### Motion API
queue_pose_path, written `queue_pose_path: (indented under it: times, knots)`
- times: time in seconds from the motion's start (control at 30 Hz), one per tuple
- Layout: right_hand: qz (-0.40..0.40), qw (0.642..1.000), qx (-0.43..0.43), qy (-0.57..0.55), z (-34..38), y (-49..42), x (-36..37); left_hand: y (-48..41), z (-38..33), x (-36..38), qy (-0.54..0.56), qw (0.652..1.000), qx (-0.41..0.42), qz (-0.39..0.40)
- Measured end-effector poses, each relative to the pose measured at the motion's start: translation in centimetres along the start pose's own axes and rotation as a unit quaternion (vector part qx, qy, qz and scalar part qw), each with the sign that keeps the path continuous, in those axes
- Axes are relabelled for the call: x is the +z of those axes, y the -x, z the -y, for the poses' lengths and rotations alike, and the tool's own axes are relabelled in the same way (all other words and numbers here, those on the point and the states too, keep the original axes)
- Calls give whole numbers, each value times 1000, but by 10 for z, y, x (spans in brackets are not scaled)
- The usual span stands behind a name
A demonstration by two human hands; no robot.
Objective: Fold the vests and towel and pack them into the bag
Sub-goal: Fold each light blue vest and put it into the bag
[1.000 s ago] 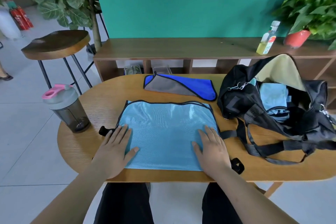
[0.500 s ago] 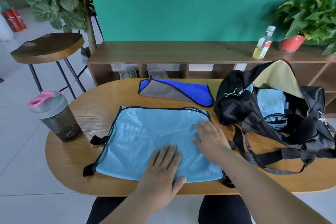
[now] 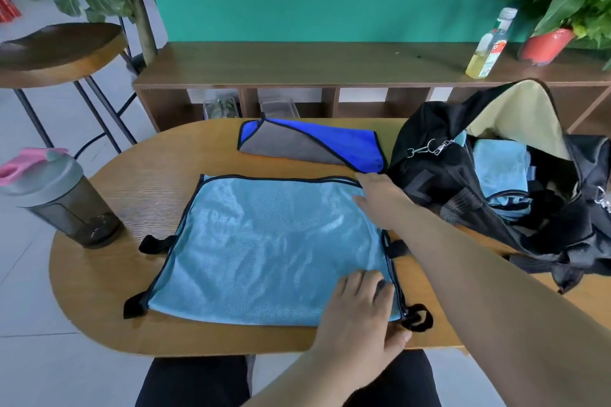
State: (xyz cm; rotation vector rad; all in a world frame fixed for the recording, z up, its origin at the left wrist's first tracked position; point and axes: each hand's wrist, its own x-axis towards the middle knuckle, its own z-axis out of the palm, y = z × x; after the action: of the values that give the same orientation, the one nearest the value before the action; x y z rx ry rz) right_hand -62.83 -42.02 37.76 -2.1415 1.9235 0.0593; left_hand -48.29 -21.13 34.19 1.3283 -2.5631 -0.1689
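**Both hands move to the vest's right edge, ready to fold**

Since half a second ago, my left hand [image 3: 360,311] has slid across to the near right corner of the light blue vest [image 3: 264,248]. My right hand [image 3: 380,198] has reached up to its far right corner.

The left fingers [image 3: 358,281] lie close together, palm down on the cloth. The right fingers [image 3: 370,182] stretch over the far corner with the thumb set apart; I cannot tell whether they have pinched the hem.

The vest is spread flat in the middle of the wooden counter [image 3: 132,182], with black strap tabs [image 3: 153,243] poking out at its sides. Behind it lies the blue and grey towel [image 3: 314,145], loosely folded and not yet packed.

To the right stands the black bag [image 3: 429,182], open at the top, with a folded light blue piece [image 3: 499,168] already inside. A shaker bottle [image 3: 59,198] stands at the counter's left end.

I judge the step in hand to be folding this vest. The next move calls for gripping both right corners and carrying that edge over to the left, while keeping the thin fabric and its tabs from bunching.
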Motion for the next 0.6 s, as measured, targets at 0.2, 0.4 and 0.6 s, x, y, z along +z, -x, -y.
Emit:
queue_pose_path:
  times: [0.2, 0.4, 0.6]
  knots:
    - [-35, 999, 25, 30, -2, -9, -2, -5, 11, 3, -27, 999, 24, -36]
    - [-49, 998, 45, -11, 0, -9, -7, -1, 11, -3, -57, 994, 62, -71]
    - [-93, 980, 56, -164, -6, 8, -27, 15, 10, -10, -52, 990, 112, -63]
